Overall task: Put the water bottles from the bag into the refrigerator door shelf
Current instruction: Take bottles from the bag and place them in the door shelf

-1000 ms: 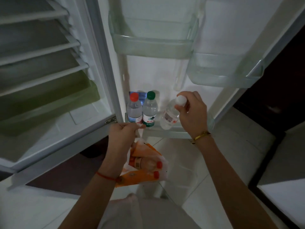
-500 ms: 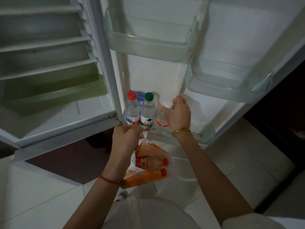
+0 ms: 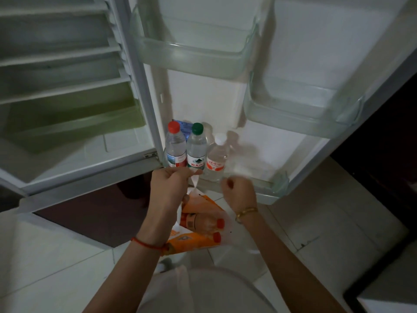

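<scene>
The open refrigerator door (image 3: 225,98) fills my view. Its bottom shelf (image 3: 266,190) now carries three water bottles in a row: the red-capped bottle (image 3: 175,147), the green-capped bottle (image 3: 196,147) and the white-capped bottle (image 3: 216,159). Half a second ago the white-capped one was in the right hand; now it stands upright alone, just beside the green one. The bag (image 3: 203,206) hangs below the shelf with orange bottles (image 3: 203,222) left inside. The left hand (image 3: 169,186) pinches its handle. The right hand (image 3: 239,190) has pulled back, its fingers curled on nothing. I judge it reaches into the bag next.
</scene>
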